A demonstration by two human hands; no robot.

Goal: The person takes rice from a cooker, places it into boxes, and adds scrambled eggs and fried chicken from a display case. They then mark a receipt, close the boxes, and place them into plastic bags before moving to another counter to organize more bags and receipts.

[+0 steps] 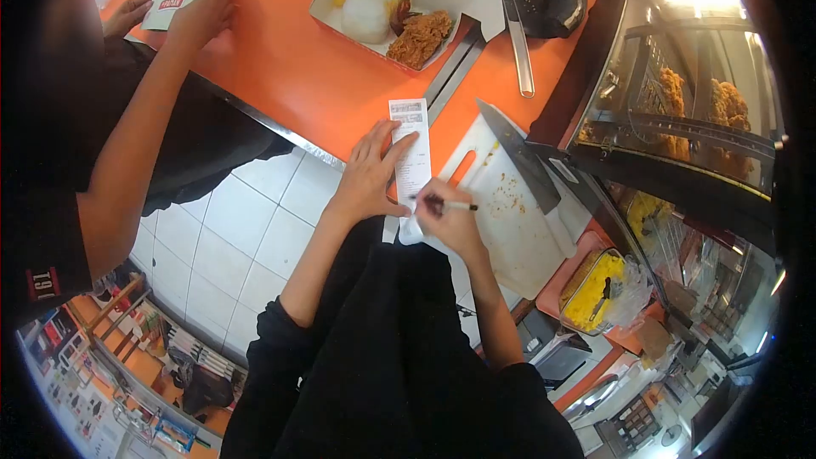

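A long printed paper receipt (411,153) lies at the edge of the orange counter. My left hand (371,172) presses on it with fingers spread, holding it flat along its left side. In my right hand (450,219) is a pen (460,206), gripped with its tip at the lower part of the receipt. Beyond the receipt stands an open food box (334,20) with a mound of white rice (367,15), yellow pieces and a piece of fried chicken (421,38). What is written on the receipt is too small to read.
At the left another person's hands (204,15) hold a closed box (174,2). A large knife (520,157) rests on the white cutting board (501,229). A sieve (520,42) lies over a dark pan; a lit glass display case (680,68) and a tub of yellow food (599,289) are at right.
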